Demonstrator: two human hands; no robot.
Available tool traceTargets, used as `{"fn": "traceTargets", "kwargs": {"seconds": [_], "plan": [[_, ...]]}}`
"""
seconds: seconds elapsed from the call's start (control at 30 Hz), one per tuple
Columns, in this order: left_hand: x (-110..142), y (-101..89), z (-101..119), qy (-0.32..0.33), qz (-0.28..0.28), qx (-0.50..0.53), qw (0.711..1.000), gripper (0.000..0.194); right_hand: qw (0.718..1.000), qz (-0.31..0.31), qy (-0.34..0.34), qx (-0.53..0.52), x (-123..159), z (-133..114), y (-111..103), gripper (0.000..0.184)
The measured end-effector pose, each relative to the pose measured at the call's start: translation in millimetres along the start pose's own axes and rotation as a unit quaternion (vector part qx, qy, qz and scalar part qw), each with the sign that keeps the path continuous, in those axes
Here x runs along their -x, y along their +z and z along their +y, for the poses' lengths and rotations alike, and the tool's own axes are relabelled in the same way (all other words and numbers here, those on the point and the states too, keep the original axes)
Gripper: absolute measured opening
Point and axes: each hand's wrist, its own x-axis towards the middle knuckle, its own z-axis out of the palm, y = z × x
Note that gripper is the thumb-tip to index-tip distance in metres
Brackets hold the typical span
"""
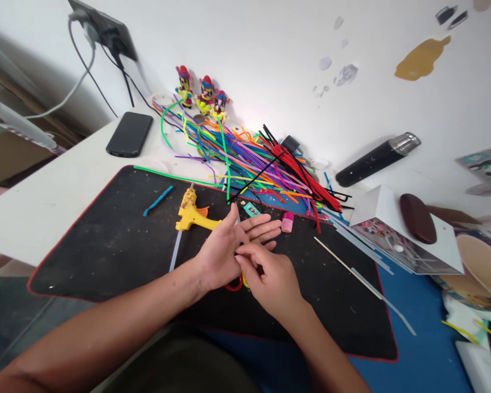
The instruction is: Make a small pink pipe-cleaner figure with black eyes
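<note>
My left hand (233, 245) lies palm up over the black mat (106, 240), fingers stretched out flat toward the right. My right hand (270, 275) sits just below it, its fingers curled and pinching at the left palm; a small red loop (234, 285) and a bit of yellow (245, 281) peek out beneath the hands, and what the fingers grip is hidden. A yellow glue gun (192, 215) lies just left of the left hand. A pink spool (287, 222) rests beyond the fingertips.
A big heap of coloured pipe cleaners (249, 158) lies at the back, with three small figures (204, 95) behind. A phone (130, 134), a black bottle (376, 158), a white box (405, 240), a thin wooden stick (343, 265) and a blue pipe cleaner (158, 200) surround the mat.
</note>
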Motion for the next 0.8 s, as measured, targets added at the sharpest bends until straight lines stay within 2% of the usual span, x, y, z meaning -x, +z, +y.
{"fn": "traceTargets", "kwargs": {"seconds": [0.27,0.5,0.57,0.7,0.8], "plan": [[-1,4.6,7,-0.003,0.034,0.006,0.999,0.069,0.999,0.022,0.018,-0.031,-2,0,-5,0.016],[-5,1.1,21,0.003,0.105,-0.078,0.991,0.046,0.993,0.1,0.039,-0.053,-14,7,-16,0.013],[-5,-0.7,24,-0.014,0.094,-0.119,0.988,0.039,0.99,0.124,0.041,-0.056,-20,10,-18,0.014],[-5,1.0,31,-0.054,0.032,-0.209,0.976,0.038,0.985,0.159,0.045,-0.038,-32,16,-21,0.014],[-8,6.2,37,-0.047,-0.001,-0.256,0.965,0.037,0.985,0.166,0.033,-0.028,-38,20,-22,0.014]]}}
